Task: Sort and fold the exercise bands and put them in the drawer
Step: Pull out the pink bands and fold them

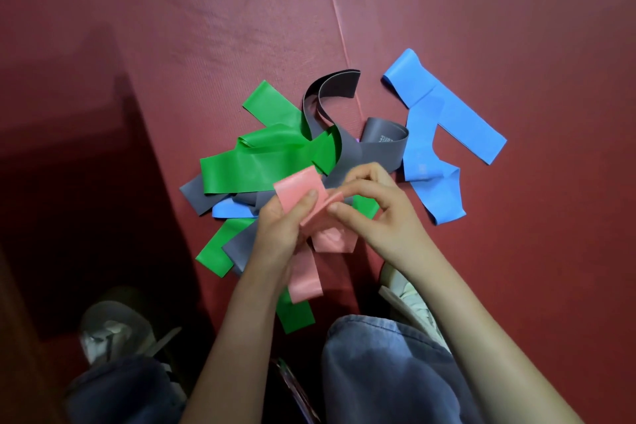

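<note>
The left grip (pixel 279 229) pinches the pink band (pixel 298 192). The right grip (pixel 380 212) pinches its fold, above the pile (pixel 254 165) on the floor (pixel 172 45).

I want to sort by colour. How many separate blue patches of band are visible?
2. A large blue band lies right of the pile; a small blue patch peeks from under the grey band at the pile's left. More may be hidden.
</note>
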`<act>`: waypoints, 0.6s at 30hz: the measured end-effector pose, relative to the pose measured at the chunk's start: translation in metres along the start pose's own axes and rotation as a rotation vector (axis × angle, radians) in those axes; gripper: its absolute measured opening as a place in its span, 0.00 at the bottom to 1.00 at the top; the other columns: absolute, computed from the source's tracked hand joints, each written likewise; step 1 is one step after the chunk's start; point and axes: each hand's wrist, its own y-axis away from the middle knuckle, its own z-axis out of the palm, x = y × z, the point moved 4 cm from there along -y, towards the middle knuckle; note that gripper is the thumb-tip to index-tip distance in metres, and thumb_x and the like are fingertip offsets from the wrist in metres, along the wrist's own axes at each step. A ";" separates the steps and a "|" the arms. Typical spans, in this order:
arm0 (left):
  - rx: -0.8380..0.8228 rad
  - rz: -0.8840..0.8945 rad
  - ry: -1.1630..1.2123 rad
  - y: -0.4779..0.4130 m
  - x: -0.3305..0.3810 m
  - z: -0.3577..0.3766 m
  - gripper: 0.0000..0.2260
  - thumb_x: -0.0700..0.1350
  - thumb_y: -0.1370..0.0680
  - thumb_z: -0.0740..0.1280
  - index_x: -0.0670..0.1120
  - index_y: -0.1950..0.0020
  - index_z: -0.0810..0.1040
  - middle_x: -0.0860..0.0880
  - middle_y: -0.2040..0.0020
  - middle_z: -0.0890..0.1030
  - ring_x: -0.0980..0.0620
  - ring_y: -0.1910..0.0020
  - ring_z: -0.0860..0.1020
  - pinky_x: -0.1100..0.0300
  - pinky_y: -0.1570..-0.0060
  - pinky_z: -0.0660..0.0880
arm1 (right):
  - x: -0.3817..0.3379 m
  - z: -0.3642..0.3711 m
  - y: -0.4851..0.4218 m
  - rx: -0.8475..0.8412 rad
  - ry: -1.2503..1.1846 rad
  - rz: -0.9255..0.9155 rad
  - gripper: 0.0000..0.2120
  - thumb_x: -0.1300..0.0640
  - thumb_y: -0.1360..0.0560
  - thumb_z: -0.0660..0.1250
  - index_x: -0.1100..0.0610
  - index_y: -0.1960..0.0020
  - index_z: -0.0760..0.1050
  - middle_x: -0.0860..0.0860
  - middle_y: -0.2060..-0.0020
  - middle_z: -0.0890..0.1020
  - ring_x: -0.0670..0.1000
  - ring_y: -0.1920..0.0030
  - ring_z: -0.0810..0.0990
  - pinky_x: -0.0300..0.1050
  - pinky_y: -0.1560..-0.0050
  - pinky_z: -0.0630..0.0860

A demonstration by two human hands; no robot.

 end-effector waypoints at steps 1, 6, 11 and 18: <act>-0.020 -0.013 0.034 -0.001 0.000 0.000 0.11 0.36 0.22 0.55 0.43 0.59 0.75 0.51 0.75 0.81 0.59 0.75 0.79 0.68 0.72 0.75 | -0.002 0.002 0.001 -0.005 0.009 -0.025 0.03 0.51 0.33 0.67 0.46 0.59 0.75 0.41 0.58 0.74 0.38 0.52 0.73 0.29 0.45 0.66; 0.042 -0.026 0.006 -0.007 -0.001 -0.011 0.16 0.47 0.20 0.51 0.46 0.55 0.77 0.50 0.63 0.84 0.55 0.63 0.82 0.63 0.60 0.79 | -0.015 0.000 0.003 0.032 -0.063 -0.042 0.04 0.52 0.31 0.63 0.42 0.62 0.71 0.36 0.66 0.78 0.35 0.62 0.74 0.27 0.56 0.69; 0.092 0.095 -0.041 -0.007 0.017 -0.010 0.15 0.45 0.19 0.50 0.46 0.54 0.75 0.52 0.69 0.84 0.58 0.68 0.82 0.64 0.66 0.79 | -0.028 -0.002 0.004 0.036 -0.124 -0.043 0.07 0.53 0.32 0.65 0.41 0.64 0.75 0.43 0.67 0.79 0.42 0.68 0.74 0.37 0.67 0.69; -0.060 0.220 -0.041 -0.004 0.041 0.006 0.12 0.50 0.24 0.55 0.51 0.51 0.77 0.54 0.62 0.85 0.58 0.60 0.82 0.64 0.56 0.78 | -0.037 -0.001 -0.006 0.110 -0.477 0.109 0.04 0.61 0.34 0.65 0.53 0.62 0.76 0.43 0.75 0.81 0.37 0.72 0.76 0.29 0.69 0.72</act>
